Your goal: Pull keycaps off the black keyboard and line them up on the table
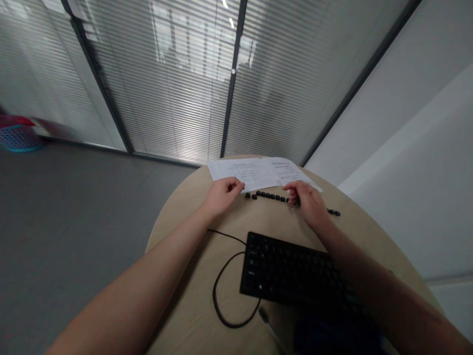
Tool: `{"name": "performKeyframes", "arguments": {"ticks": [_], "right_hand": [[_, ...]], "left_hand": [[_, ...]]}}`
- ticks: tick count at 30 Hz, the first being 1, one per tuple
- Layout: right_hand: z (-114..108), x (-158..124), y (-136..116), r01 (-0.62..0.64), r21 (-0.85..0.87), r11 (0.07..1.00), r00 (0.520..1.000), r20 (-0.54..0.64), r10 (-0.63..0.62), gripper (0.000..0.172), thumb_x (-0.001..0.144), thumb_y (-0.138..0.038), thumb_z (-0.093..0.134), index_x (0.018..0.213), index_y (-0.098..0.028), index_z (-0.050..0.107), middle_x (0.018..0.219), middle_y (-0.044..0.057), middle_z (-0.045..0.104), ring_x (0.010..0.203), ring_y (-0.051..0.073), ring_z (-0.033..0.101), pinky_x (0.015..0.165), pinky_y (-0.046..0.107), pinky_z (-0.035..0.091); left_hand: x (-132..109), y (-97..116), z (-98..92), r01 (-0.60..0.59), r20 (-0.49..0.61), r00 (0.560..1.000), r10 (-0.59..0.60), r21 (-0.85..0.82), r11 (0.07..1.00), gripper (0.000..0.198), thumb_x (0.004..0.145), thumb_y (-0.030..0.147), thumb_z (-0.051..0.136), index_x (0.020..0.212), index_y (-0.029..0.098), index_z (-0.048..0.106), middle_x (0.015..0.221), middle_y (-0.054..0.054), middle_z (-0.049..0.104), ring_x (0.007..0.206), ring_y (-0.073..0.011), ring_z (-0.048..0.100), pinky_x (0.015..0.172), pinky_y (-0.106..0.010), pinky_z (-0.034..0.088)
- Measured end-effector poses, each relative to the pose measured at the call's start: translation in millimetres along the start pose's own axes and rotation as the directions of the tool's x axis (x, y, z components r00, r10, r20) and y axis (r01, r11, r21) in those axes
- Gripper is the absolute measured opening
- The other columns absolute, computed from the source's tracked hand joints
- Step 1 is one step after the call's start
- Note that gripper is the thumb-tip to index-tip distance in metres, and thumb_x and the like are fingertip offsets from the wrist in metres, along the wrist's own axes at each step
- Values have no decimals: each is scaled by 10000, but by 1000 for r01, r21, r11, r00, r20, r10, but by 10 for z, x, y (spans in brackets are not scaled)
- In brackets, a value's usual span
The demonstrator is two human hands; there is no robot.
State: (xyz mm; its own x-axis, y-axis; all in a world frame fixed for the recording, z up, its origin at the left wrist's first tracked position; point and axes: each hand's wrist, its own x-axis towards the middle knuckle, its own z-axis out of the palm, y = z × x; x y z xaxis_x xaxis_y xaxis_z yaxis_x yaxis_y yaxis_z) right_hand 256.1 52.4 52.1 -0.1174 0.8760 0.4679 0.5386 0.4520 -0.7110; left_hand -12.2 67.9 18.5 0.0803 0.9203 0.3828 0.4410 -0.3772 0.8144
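My left hand rests over the table at the left end of a row of black keycaps, beside the lower edge of the printed papers. Its thumb and fingers are curled together; what they hold, if anything, is hidden. My right hand is bent over the right part of the row, fingers closed and pointing down-left. Something small and pale shows under those fingertips, too blurred to name. A few more keycaps show to the right of this wrist. Nearer to me lies a black keyboard, its right part covered by my right forearm.
Two printed sheets lie along the far edge of the round wooden table. A black cable loops left of the keyboard. A dark blue object sits at the near edge. Beyond are a blind-covered glass partition and a basket.
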Motion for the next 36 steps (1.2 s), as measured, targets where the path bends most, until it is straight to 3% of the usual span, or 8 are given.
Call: {"name": "performKeyframes", "arguments": {"ticks": [3, 5, 8, 11, 14, 22, 29, 36], "right_hand": [[-273, -233, -213, -86, 92, 992, 995, -41, 90, 620, 1008, -650, 283, 830, -225, 698, 667, 13, 591, 615, 166, 574, 620, 300, 473], [-361, -386, -332, -181, 147, 973, 983, 65, 173, 620, 1003, -669, 291, 800, -221, 670, 530, -20, 501, 500, 149, 509, 535, 281, 435], [-357, -567, -433, -290, 178, 940, 920, 322, 222, 499, 970, -640, 452, 782, -214, 633, 502, -28, 521, 476, 136, 515, 499, 263, 424], [-286, -660, -436, -331, 200, 922, 805, 569, 166, 287, 884, -504, 664, 863, -218, 637, 631, -6, 662, 582, 148, 615, 566, 266, 486], [-236, -681, -375, -354, 227, 907, 727, 677, 115, 184, 871, -391, 684, 915, -220, 635, 771, 16, 731, 675, 158, 670, 618, 274, 524], [-118, -724, -218, -96, 147, 984, 858, 514, 7, 221, 992, -344, 476, 845, -214, 578, 637, -31, 583, 590, 127, 550, 582, 262, 415], [0, -805, -194, -97, 95, 991, 839, 544, 30, 190, 1012, -311, 439, 877, -227, 543, 645, -48, 553, 579, 127, 533, 584, 269, 391], [-8, -799, -238, -95, 84, 992, 801, 598, 26, 194, 1000, -332, 458, 851, -233, 532, 627, -34, 570, 577, 141, 554, 566, 271, 396]], "left_hand": [[-9, 11, 15, 23, 77, 997, -26, 39, 999, 292, 874, 382, 559, 683, 174, 632, 623, 7, 578, 603, -135, 481, 601, -280, 346], [-28, 21, 25, 24, 212, 977, -34, 52, 998, 278, 864, 370, 574, 684, 172, 648, 628, 3, 592, 600, -134, 485, 598, -278, 348], [-78, 46, 34, 1, 455, 890, -21, 43, 999, 275, 861, 388, 598, 711, 177, 691, 630, 6, 597, 600, -132, 494, 597, -274, 356], [-129, 81, 33, 9, 609, 793, -22, 26, 1000, 228, 832, 392, 652, 766, 194, 743, 667, 4, 639, 631, -143, 534, 623, -275, 387], [-162, 121, 38, 51, 707, 707, -18, -26, 998, 169, 789, 360, 712, 835, 210, 776, 735, -3, 696, 675, -156, 579, 654, -278, 418], [-201, 179, 88, 102, 838, 544, -23, -38, 994, 240, 797, 354, 729, 990, 217, 768, 762, -16, 719, 673, -155, 626, 603, -251, 431], [-234, 268, 104, 177, 850, 511, -127, 41, 983, 251, 766, 296, 733, 998, 202, 764, 580, 20, 626, 453, -110, 499, 435, -219, 329], [-241, 263, 120, 205, 861, 489, -142, 46, 978, 234, 778, 298, 718, 992, 207, 745, 589, 21, 625, 464, -115, 519, 452, -226, 381]]}}
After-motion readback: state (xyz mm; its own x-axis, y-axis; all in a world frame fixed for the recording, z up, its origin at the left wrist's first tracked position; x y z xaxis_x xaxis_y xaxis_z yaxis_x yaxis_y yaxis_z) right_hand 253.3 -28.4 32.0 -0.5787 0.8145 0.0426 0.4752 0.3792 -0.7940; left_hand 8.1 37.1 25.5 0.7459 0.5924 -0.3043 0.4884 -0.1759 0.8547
